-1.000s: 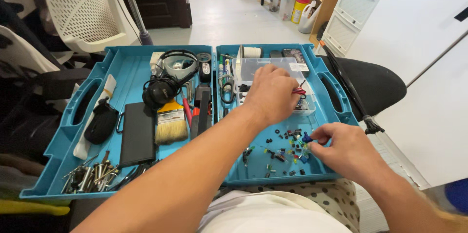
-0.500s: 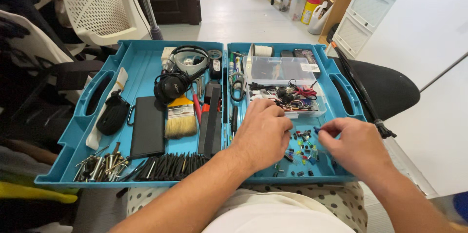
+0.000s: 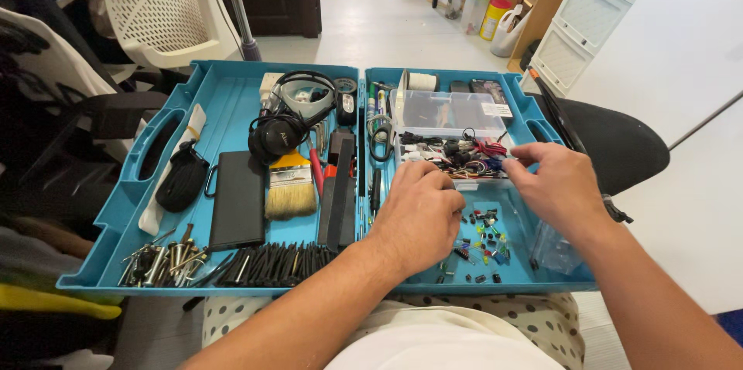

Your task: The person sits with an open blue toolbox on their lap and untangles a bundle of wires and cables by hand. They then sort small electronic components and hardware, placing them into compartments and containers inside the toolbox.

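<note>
An open teal tool case (image 3: 232, 103) lies across my lap. My left hand (image 3: 418, 215) rests palm down in its right half, fingers curled at the near edge of a tangle of coloured wires (image 3: 464, 155). My right hand (image 3: 561, 188) hovers just right of that tangle, thumb and forefinger close together at its edge. Whether either hand holds anything is hidden. Several small coloured electronic parts (image 3: 484, 238) lie loose between my hands. A clear plastic bag (image 3: 553, 250) sits under my right wrist.
The case's left half holds black headphones (image 3: 279, 134), a paintbrush (image 3: 290, 188), a flat black slab (image 3: 238, 200), a black pouch (image 3: 182, 180) and rows of dark bits (image 3: 263, 262). A clear lidded box (image 3: 449, 113) sits behind the wires. A black chair (image 3: 619, 142) stands to the right.
My left hand drew back from the far wires to the middle of the tray. My right hand rose from the loose parts toward the wire tangle. The view tilted slightly.
</note>
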